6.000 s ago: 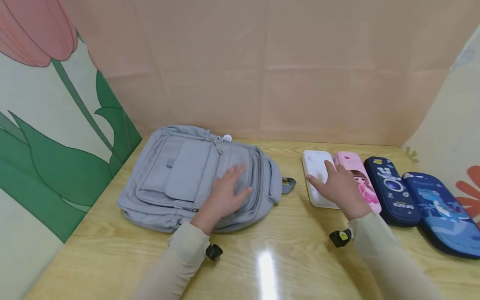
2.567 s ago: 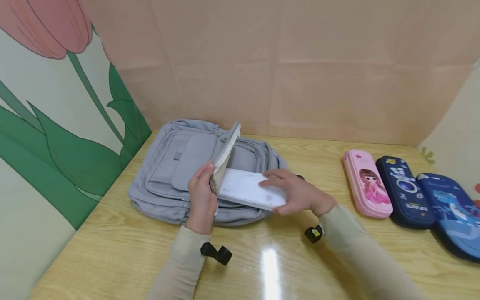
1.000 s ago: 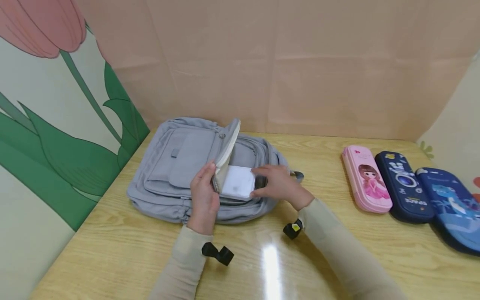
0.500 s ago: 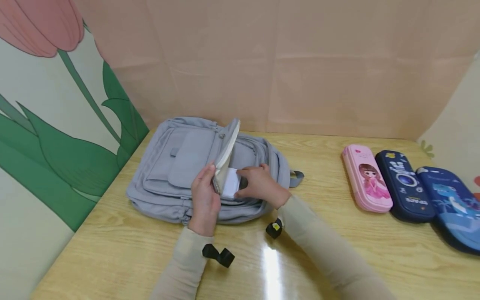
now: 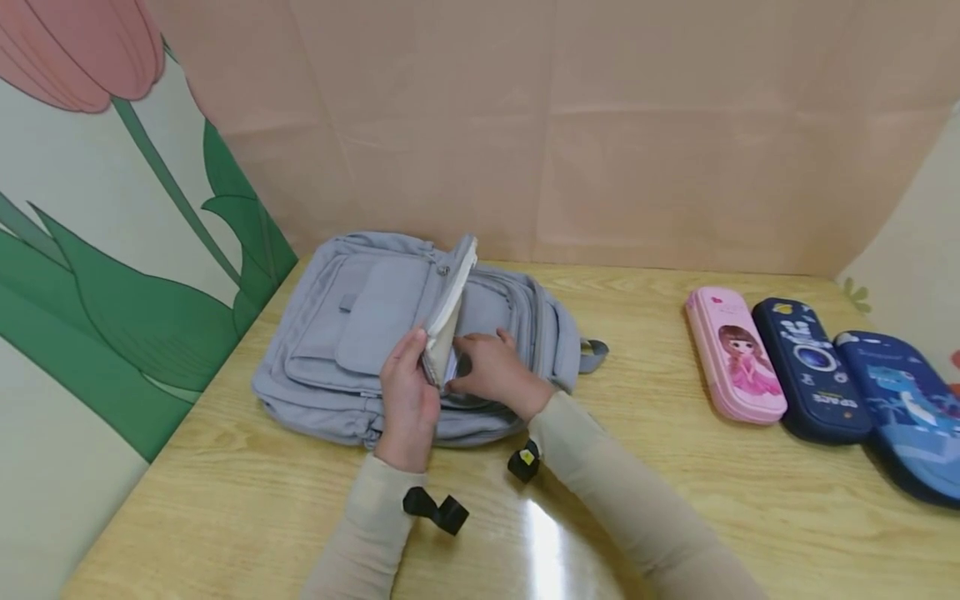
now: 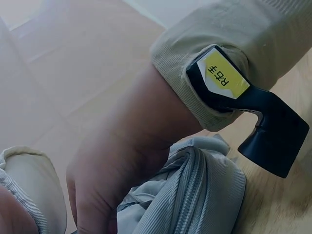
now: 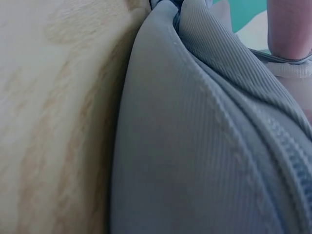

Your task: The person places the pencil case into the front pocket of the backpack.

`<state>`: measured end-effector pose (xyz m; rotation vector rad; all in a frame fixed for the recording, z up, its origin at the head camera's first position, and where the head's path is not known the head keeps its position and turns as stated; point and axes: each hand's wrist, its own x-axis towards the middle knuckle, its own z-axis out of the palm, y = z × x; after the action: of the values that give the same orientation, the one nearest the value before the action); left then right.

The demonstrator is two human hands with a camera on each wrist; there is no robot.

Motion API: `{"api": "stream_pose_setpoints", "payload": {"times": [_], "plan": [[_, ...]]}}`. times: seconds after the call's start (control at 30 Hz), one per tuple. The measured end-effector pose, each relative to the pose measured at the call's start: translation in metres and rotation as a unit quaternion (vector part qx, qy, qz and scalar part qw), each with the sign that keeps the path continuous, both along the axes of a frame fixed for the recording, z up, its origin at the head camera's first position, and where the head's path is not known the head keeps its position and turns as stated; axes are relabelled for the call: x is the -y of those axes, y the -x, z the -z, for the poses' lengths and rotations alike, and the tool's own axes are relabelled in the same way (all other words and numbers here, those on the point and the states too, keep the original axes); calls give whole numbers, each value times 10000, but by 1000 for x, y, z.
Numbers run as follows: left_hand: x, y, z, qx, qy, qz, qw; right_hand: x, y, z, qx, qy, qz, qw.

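Note:
A grey backpack [image 5: 382, 325] lies flat on the wooden table. My left hand [image 5: 408, 404] pinches the edge of its raised, cream-lined front pocket flap [image 5: 453, 300]. Just to the right, my right hand [image 5: 495, 371] grips the end of a flat white case [image 5: 451, 367]. Only a sliver of that case shows; the rest is hidden inside the pocket. In the left wrist view, the right hand [image 6: 117, 156] reaches down beside the lifted flap [image 6: 39, 183]. The right wrist view is filled mostly by the backpack's side [image 7: 170, 136], with a finger at the upper right.
On the right of the table lie a pink pencil case [image 5: 738, 358] with a doll picture, a navy space pencil case [image 5: 813, 371] and a blue dinosaur case [image 5: 903, 408]. A black strap loop [image 5: 594, 356] sticks out at the backpack's right end.
The white case went from the table at right to the backpack, then slid leftward into the pocket with my right hand following. My left hand took hold of the flap, lifting it.

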<state>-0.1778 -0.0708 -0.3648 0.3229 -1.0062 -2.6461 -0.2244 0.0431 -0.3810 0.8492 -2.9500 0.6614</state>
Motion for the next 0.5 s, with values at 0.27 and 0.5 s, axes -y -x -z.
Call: {"api": "stream_pose_setpoints", "payload": {"times": [0.27,0.5], "plan": [[2,-1,-1,-60,-169,17,9998,-8,-2,4,-64,138,-108,9998],[5,0,0,-3,-95,63,9999,-36,-7,-16,-270,900,233,9953]]}}
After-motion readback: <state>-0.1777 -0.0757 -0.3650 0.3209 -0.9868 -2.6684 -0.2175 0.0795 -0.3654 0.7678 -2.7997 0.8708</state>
